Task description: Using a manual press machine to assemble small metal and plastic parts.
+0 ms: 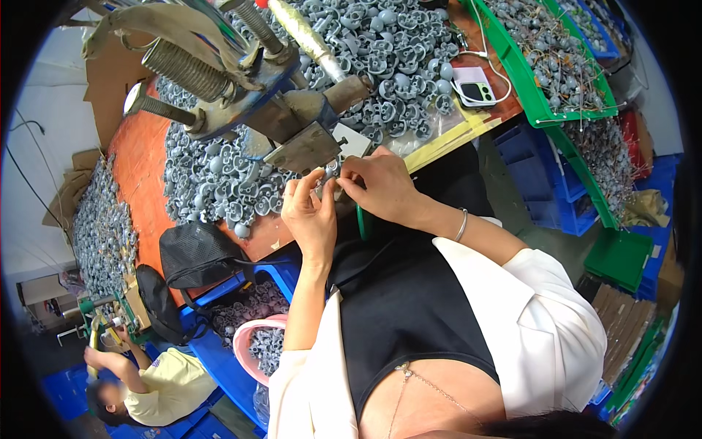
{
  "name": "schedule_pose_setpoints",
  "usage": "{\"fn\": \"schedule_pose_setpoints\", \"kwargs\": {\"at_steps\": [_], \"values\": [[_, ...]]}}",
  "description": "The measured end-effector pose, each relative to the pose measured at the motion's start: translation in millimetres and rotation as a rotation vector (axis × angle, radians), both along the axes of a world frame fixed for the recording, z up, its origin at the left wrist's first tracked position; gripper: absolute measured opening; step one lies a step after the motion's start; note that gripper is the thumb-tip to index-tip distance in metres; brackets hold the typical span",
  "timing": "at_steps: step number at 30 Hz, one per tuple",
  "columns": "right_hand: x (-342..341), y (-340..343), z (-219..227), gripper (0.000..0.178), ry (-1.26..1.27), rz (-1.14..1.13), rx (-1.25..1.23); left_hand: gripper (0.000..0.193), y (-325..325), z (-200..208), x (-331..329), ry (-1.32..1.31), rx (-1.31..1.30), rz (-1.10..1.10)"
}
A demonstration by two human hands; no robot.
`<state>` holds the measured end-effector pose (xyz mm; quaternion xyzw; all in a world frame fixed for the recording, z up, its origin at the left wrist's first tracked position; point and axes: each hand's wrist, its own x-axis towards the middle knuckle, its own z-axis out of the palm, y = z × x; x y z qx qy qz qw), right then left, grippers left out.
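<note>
At the centre of the view, just below the press, both bare hands meet over the near edge of the table. The left hand has a narrow grip: thumb and fingertips are pinched about a small grey part, raised clear of the surface. The right hand comes in from 4 o'clock, its thumb and forefinger drawn close together at the same part — whether they also hold it cannot be told, as the fingers hide much of it (a thin bracelet sits on that wrist).

Taking the hands as the hub of the dial, the press stands at 11 o'clock, its flat metal plate directly above the left fingertips. Just beside that plate, at 1 o'clock, is a white block. Loose grey plastic pieces spread in a heap from 9 round to 1 o'clock, some shaped as open half-shells. At 2 o'clock lies a phone with a white cable; farther out that way, a green tray is filled with grey parts. A black bag rests at 8 o'clock. At 7 o'clock — below table level — a pink basin contains more grey pieces. Farther off, between 7 and 8, a co-worker in a yellow shirt is seen.
</note>
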<state>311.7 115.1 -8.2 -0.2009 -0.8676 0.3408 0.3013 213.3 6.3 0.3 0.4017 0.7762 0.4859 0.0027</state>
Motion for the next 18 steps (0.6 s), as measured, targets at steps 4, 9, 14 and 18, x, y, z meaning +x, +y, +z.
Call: {"fn": "schedule_pose_setpoints", "kwargs": {"at_steps": [4, 9, 14, 18], "values": [[2, 2, 0, 0.011, -0.027, 0.001, 0.046, 0.019, 1, 4, 1, -0.084, -0.057, 0.017], [6, 11, 3, 0.014, -0.028, 0.021, 0.02, 0.02, -2, -2, -10, -0.048, -0.034, -0.038], [-1, 65, 32, 0.02, 0.146, -0.116, -0.128, 0.02, -4, -1, -22, -0.128, -0.064, -0.145], [-44, 132, 76, 0.035, 0.427, 0.288, -0.794, 0.02, 5, 6, -3, 0.09, -0.06, -0.057]]}}
